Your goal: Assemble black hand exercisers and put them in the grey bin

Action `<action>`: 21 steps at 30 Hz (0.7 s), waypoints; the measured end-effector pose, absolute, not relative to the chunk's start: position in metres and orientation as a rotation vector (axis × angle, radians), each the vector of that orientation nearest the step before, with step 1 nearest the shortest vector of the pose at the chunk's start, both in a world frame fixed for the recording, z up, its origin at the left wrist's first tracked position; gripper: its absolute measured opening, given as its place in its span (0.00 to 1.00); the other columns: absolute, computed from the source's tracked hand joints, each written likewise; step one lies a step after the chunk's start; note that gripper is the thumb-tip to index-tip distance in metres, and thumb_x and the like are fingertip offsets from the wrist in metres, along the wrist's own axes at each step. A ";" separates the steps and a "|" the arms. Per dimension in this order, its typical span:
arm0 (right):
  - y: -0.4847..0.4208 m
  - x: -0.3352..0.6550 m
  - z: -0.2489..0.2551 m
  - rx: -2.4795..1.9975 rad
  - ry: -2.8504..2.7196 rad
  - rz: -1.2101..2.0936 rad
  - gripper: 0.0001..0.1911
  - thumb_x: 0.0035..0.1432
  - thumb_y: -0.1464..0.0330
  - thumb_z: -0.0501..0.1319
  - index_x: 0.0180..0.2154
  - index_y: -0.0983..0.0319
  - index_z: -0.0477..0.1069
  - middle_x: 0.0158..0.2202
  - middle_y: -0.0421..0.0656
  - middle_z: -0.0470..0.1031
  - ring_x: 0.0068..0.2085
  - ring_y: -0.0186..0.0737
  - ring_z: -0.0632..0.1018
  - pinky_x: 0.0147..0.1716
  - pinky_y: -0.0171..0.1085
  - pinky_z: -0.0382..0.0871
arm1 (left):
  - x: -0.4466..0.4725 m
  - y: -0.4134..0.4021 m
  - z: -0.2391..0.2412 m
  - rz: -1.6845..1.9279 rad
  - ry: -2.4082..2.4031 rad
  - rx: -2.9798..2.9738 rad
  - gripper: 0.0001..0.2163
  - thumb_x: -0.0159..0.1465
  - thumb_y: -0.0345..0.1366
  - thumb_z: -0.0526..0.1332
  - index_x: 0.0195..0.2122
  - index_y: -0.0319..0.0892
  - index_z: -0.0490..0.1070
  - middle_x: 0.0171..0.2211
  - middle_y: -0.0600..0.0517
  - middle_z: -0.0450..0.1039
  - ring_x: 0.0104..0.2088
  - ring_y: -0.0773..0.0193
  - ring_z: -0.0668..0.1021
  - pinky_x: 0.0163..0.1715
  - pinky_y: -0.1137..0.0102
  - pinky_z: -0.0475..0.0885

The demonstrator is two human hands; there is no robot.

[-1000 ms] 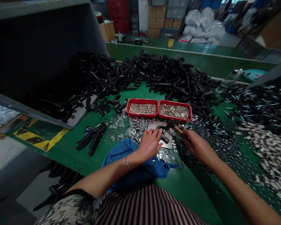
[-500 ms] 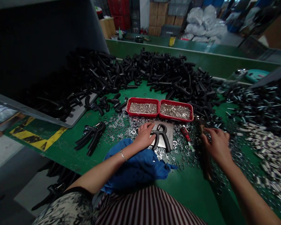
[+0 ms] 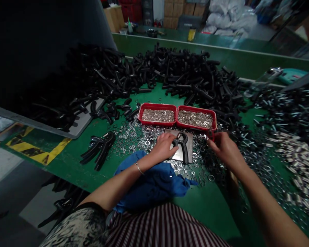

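My left hand [image 3: 163,147] is closed on the left side of a black two-handled clamp-like piece [image 3: 185,151], its legs pointing toward me. The piece lies on a flat metal plate [image 3: 190,138], partly hidden by my fingers. To the right of the plate, my right hand [image 3: 228,151] grips a red-and-black screwdriver [image 3: 210,135], mostly hidden by the fingers. A wooden tool handle [image 3: 233,180], seemingly a hammer's, lies below that hand. Another black clamp-like piece [image 3: 99,149] lies to the left on the green table.
Two joined red trays [image 3: 157,123] of small metal parts stand behind the plate. Loose metal rings [image 3: 128,140] surround it. Black parts [image 3: 180,70] are heaped behind, with metal sleeves [image 3: 296,161] at right. A blue cloth [image 3: 154,188] lies in front; a grey bin [image 3: 73,132] tips in from the left.
My right hand has left the wooden handle, moved slightly left and picked the screwdriver up off the table. My left hand has shifted right, further over the black piece. The view has tilted down slightly.
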State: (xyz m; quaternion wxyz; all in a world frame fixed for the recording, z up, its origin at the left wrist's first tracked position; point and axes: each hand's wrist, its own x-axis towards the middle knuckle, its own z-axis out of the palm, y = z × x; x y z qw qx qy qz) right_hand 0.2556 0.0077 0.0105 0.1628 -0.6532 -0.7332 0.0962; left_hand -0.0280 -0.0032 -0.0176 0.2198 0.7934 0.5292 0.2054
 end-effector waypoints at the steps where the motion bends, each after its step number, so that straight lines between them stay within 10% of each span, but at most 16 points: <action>1: 0.010 0.256 0.011 -1.832 -2.057 0.316 0.17 0.62 0.56 0.57 0.44 0.62 0.66 0.37 0.51 0.77 0.33 0.46 0.77 0.31 0.40 0.66 | -0.029 -0.005 -0.019 0.574 1.441 2.202 0.19 0.64 0.41 0.62 0.56 0.42 0.69 0.55 0.46 0.70 0.56 0.50 0.69 0.58 0.54 0.63; 12: 0.041 0.241 0.015 -1.625 -2.275 0.021 0.18 0.64 0.55 0.57 0.42 0.62 0.75 0.40 0.53 0.75 0.43 0.53 0.74 0.44 0.49 0.67 | -0.078 0.039 0.014 0.635 1.533 2.459 0.13 0.70 0.38 0.55 0.51 0.43 0.72 0.48 0.45 0.74 0.52 0.53 0.71 0.54 0.57 0.64; 21: 0.148 0.093 0.031 -1.163 -2.785 -0.068 0.11 0.63 0.69 0.58 0.35 0.65 0.80 0.35 0.52 0.78 0.42 0.51 0.69 0.41 0.45 0.60 | -0.118 0.150 0.017 -0.062 1.867 2.411 0.10 0.64 0.29 0.57 0.38 0.35 0.78 0.39 0.38 0.78 0.42 0.52 0.79 0.43 0.64 0.71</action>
